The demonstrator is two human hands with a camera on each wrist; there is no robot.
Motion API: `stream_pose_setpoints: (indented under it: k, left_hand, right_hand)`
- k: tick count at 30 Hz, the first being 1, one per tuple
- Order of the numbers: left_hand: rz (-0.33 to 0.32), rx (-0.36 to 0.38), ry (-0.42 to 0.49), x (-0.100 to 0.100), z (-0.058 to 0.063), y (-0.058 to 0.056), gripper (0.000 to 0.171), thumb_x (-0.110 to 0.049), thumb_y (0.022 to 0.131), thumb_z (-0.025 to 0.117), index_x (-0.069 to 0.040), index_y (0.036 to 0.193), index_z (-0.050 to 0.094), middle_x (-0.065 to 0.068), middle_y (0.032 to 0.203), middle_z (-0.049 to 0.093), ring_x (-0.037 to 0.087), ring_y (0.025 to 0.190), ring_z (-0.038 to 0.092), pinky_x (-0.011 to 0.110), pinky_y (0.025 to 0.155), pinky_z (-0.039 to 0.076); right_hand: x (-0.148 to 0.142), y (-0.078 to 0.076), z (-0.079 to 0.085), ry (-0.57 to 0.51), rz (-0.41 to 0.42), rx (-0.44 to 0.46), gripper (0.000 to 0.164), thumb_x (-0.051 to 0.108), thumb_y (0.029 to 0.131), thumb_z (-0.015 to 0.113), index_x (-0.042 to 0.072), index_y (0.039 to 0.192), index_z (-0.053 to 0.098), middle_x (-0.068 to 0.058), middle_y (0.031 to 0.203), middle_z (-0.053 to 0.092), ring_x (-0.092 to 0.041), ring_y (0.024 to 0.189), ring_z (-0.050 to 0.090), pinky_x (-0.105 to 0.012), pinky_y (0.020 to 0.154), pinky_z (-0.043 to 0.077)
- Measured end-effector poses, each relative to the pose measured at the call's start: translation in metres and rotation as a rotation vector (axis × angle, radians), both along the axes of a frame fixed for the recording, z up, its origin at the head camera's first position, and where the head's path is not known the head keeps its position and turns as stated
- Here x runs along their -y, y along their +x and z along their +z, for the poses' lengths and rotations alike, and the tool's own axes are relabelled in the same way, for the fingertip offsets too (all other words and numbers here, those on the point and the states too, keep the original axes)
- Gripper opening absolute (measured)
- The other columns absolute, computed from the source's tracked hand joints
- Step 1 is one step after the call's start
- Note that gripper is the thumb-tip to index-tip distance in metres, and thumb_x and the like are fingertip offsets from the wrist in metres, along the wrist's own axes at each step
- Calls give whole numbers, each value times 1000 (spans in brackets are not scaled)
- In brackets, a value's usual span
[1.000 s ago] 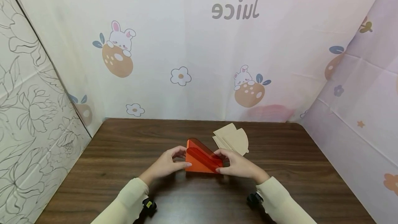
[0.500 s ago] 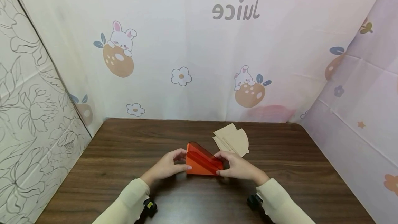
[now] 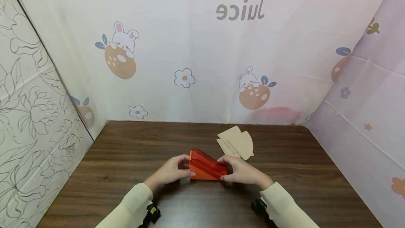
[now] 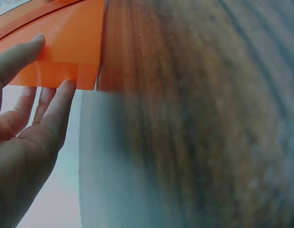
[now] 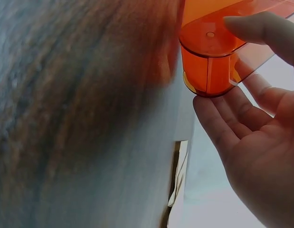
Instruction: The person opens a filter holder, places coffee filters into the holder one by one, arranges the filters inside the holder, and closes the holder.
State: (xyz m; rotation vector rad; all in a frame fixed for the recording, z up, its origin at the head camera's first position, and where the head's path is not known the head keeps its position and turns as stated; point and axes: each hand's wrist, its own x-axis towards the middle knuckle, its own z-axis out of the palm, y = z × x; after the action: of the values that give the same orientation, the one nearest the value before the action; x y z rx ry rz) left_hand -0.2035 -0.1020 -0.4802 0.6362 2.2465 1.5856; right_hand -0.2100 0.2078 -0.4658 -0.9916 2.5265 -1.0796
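Both hands hold a translucent orange plastic coffee filter holder [image 3: 204, 170], a wedge that is tall on the left and slopes down to a rounded right end. My left hand [image 3: 171, 169] pinches the tall end; its thumb lies on the near face and the fingers reach behind, as the left wrist view shows on the orange wall [image 4: 66, 38]. At the low end my right hand [image 3: 243, 170] grips with the thumb on the near face. In the right wrist view its fingers curve around the rounded end [image 5: 208, 71]. The holder's bottom edge is right at the tabletop.
Several tan paper coffee filters [image 3: 242, 143] lie overlapping on the dark wooden table [image 3: 142, 136], just behind my right hand. A printed curtain [image 3: 190, 45] hangs along the table's back edge, with more patterned cloth at both sides.
The filter holder has come down a little and slightly toward me, with both hands moving along on it. The paper filters stay where they were.
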Motion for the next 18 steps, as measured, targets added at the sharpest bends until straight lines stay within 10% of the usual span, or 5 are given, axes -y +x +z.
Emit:
stream_pose_setpoints:
  k: [18]
  left_hand:
    - [15,9,8,-1,-1,2,40,-20,86,81,-8,119,64,1,110,68,19,105,62,36,90,50]
  right_hand:
    - [0,0,-2,-21,13,61,41,10,82,80,10,118,60,7,105,66,-9,95,65,-31,86,53]
